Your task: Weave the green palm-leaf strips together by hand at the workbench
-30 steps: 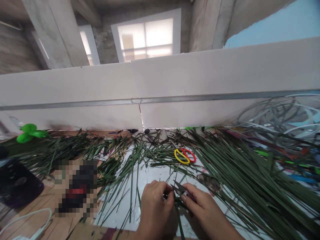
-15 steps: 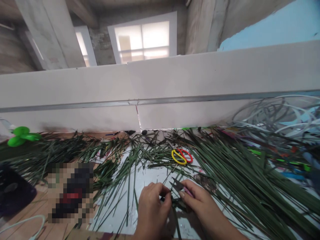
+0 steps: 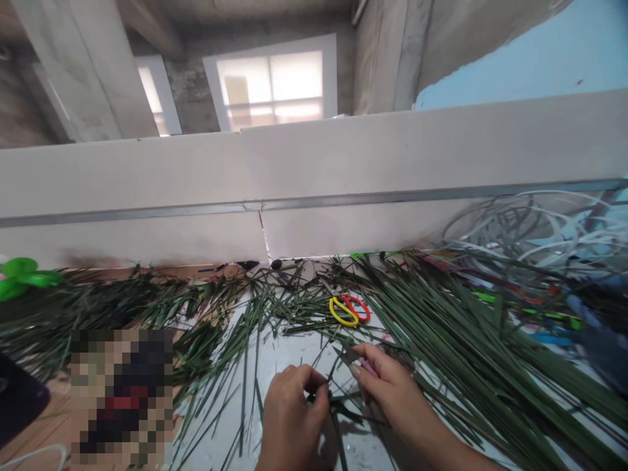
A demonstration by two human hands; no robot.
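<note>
My left hand (image 3: 297, 405) is closed in a pinch on a dark green leaf strip (image 3: 338, 425); the thumb and curled fingers hide part of it. Several leaf ends stick out beyond those fingertips, one upward and others toward the right. In my right hand (image 3: 385, 379) is a small pair of scissors with pink handles (image 3: 367, 366). Its dark blades (image 3: 345, 354) point left and away from me, just above and to the right of my left fingertips. Farther back, a second pair of scissors with yellow and red handles (image 3: 345, 313) lies on cut leaf pieces.
Long green leaves (image 3: 456, 320) cover the right side; cut scraps (image 3: 206, 340) lie to the left on the white surface (image 3: 275, 360). A white panel (image 3: 343, 163) stands behind. Coiled white strips (image 3: 534, 222) are at far right, a green balloon-like object (image 3: 27, 278) at far left.
My right hand with the scissors has drawn a little away from my left fingers, and more of the leaf strips shows between them. The whole view has shifted slightly.
</note>
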